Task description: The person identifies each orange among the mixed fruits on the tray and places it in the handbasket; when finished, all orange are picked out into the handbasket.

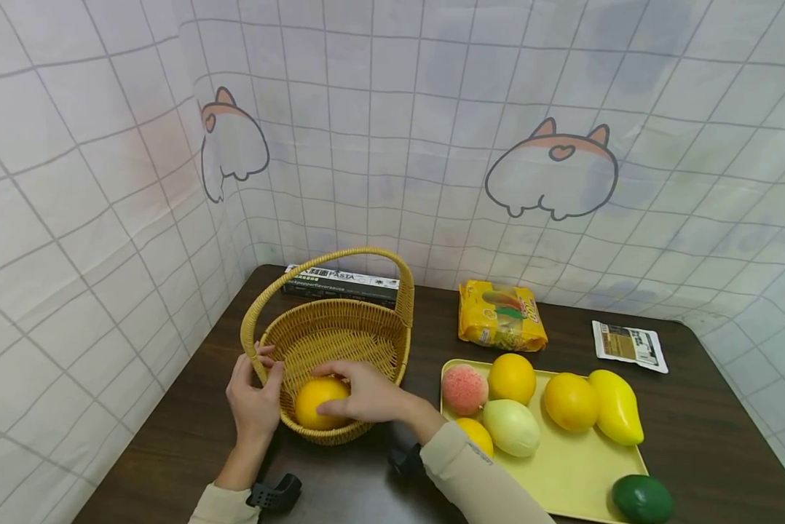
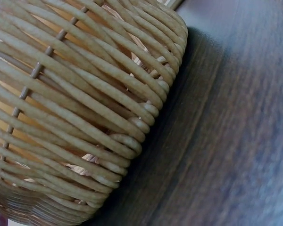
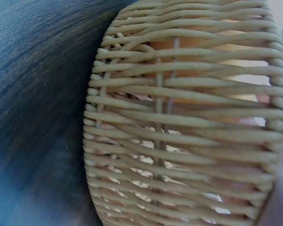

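Head view: a woven basket (image 1: 336, 320) with a tall arched handle stands left of centre on a dark wooden surface (image 1: 183, 451). Inside it, at the near end, is an orange (image 1: 312, 402), grasped by the right hand (image 1: 369, 393), which reaches in from the lower right. The left hand (image 1: 255, 397) grips the basket's left edge beside the foot of the handle. Only this view shows the yellow tray (image 1: 563, 477) at lower right, bearing a peach (image 1: 463, 389), a mango (image 1: 617, 407), a pale green fruit (image 1: 512, 428) and three more oranges (image 1: 513, 378), with an avocado (image 1: 641, 498) at its near right corner. Behind are a pasta box (image 1: 340, 284), a yellow packet (image 1: 500, 320) and a sachet (image 1: 628, 346). Both wrist views show what the head view cannot: the basket's outer weave up close, with orange colour glowing through the gaps. In the left one, basket fills the left and surface the right; in the right one, the sides are swapped. Neither close view shows either hand's grip clearly.
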`<action>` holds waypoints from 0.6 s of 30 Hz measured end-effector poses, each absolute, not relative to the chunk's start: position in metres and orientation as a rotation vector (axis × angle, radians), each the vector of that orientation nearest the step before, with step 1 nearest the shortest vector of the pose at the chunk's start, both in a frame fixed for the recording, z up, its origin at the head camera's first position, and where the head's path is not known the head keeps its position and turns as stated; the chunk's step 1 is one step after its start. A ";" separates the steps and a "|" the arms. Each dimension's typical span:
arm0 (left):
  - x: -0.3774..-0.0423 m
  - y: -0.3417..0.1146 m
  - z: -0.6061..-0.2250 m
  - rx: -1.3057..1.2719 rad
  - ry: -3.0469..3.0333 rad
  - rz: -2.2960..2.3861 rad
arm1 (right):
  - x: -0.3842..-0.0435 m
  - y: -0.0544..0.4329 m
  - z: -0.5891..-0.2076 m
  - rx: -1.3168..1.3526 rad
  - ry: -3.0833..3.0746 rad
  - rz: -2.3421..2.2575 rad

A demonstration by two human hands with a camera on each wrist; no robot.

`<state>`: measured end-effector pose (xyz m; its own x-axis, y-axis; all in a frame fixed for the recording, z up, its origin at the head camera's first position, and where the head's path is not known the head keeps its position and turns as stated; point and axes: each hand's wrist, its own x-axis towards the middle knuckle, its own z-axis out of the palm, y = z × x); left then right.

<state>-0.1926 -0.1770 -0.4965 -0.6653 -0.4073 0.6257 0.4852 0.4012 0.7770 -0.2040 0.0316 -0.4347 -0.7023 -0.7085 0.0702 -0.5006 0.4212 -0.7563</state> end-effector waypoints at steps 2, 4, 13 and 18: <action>-0.192 -0.177 -0.497 -0.063 -1.848 -1.374 | -0.202 0.035 -0.433 -1.033 2.392 -1.197; -0.191 -0.177 -0.497 -0.061 -1.855 -1.371 | -0.199 0.039 -0.430 -1.012 2.369 -1.236; -0.193 -0.178 -0.499 -0.060 -1.844 -1.412 | -0.184 0.059 -0.426 -1.085 2.297 -1.401; -0.187 -0.172 -0.487 -0.069 -1.843 -1.416 | -0.171 0.072 -0.420 -1.006 2.224 -1.549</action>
<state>-0.1869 -0.1721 -0.4870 -0.6835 -0.4038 0.6081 0.4835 0.3737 0.7916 -0.1711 0.0723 -0.4197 -0.7304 -0.6600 0.1760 -0.3939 0.1964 -0.8979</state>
